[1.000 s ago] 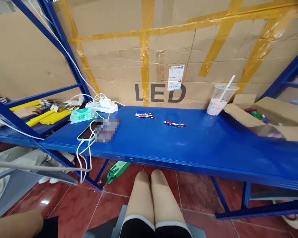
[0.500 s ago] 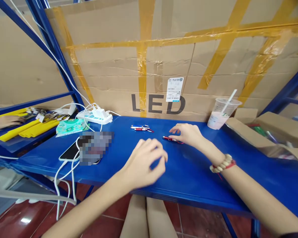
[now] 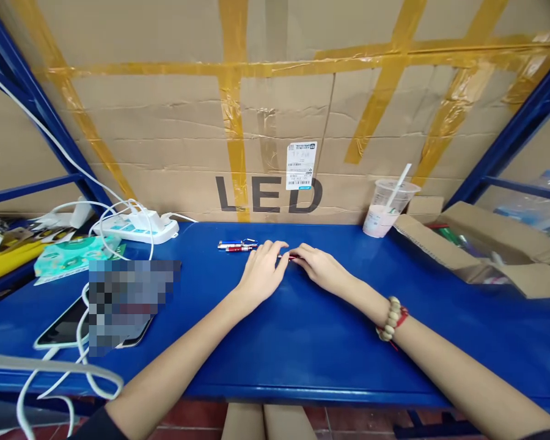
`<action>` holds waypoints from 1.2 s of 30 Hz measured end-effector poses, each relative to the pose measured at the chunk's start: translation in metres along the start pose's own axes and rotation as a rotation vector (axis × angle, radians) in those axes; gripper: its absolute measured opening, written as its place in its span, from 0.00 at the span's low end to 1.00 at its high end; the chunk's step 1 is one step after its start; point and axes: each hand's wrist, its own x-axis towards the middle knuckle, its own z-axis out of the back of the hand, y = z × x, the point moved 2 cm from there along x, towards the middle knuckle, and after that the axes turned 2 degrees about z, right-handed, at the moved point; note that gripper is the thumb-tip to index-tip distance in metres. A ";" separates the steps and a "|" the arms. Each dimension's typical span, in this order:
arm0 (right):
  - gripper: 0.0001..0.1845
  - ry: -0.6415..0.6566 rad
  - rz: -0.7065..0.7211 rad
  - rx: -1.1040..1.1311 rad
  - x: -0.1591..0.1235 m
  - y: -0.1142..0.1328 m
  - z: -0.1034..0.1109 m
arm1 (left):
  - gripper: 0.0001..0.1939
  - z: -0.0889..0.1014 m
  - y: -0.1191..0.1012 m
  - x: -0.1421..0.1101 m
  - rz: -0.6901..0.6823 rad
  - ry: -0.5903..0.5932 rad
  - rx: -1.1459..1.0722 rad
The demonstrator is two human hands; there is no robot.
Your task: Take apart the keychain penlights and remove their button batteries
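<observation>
Both my hands meet at the middle of the blue shelf (image 3: 302, 342). My left hand (image 3: 261, 274) and my right hand (image 3: 318, 267) pinch the two ends of a small red pen-shaped keychain light (image 3: 288, 256), of which only a short red bit shows between the fingertips. A beaded bracelet (image 3: 391, 319) sits on my right wrist. Just left of my left hand, two more small lights (image 3: 236, 246), one silver and one red, lie side by side on the shelf.
A plastic cup with a straw (image 3: 385, 209) stands at the back right beside an open cardboard box (image 3: 481, 250). A white power strip (image 3: 135, 227), a green tissue pack (image 3: 73, 255) and a cabled phone (image 3: 66, 324) lie left. A taped "LED" carton (image 3: 275, 122) forms the back wall.
My hands came into view and reached forward; the right one got to the red light first, then the left joined it. The view moved closer and to the right.
</observation>
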 end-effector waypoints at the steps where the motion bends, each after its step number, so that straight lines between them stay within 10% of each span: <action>1: 0.18 -0.010 0.025 0.024 0.000 0.001 0.000 | 0.15 0.000 0.003 -0.001 0.006 0.007 0.026; 10: 0.18 0.087 0.126 0.025 -0.001 0.021 -0.001 | 0.20 -0.002 0.018 0.009 -0.051 0.012 0.232; 19: 0.23 0.043 0.089 0.039 -0.002 0.023 0.006 | 0.19 0.000 0.033 0.013 0.590 0.021 -1.034; 36: 0.22 0.008 -0.052 -0.016 -0.001 0.010 0.005 | 0.20 -0.025 0.035 0.017 0.422 0.058 -1.018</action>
